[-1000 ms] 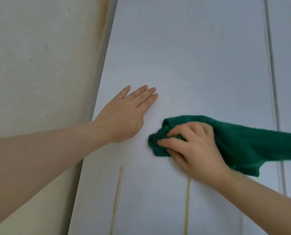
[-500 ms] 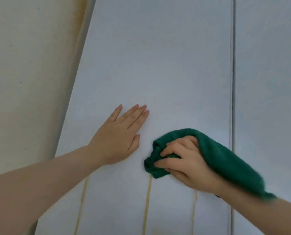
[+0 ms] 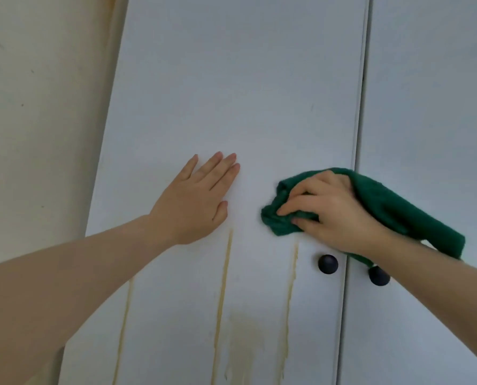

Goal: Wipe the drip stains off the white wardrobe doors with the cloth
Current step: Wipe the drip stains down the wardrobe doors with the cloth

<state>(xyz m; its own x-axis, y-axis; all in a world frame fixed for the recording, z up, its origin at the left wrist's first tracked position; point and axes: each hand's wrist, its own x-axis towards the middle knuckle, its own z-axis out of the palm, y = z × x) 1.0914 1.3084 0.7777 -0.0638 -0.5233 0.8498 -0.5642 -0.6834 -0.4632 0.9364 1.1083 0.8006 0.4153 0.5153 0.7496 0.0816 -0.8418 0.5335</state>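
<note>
Now we face a tall, flat white wardrobe door [image 3: 231,93], a smooth matte panel. Its twin white right door [image 3: 426,134] lies across a narrow dark seam, and a speckled beige plaster wall [image 3: 37,107] stands to the left. Thin yellowish-brown drip stains [image 3: 223,287] run down the lower half of the left panel. One starts just below our left hand, and a paler streak [image 3: 291,287] starts right under the cloth.

Our crumpled dark green terry cloth [image 3: 384,207] sits against the door above that streak, its loose tail trailing over our wrist and across the seam. Our left hand [image 3: 195,201] lies flat on the panel, fingers straight and close together, thumb apart. Our right hand [image 3: 334,215] bunches the cloth, fingers curled over the wad and pinching a fold.

To do this stroke well, we judge it best to press the wad flat and draw it straight down along the streak. The left palm can brace the door meanwhile, and we should turn to a clean face so the residue does not smear.

Two small round dark knobs [image 3: 328,264] flank the seam, and the tail should stay clear of them.
</note>
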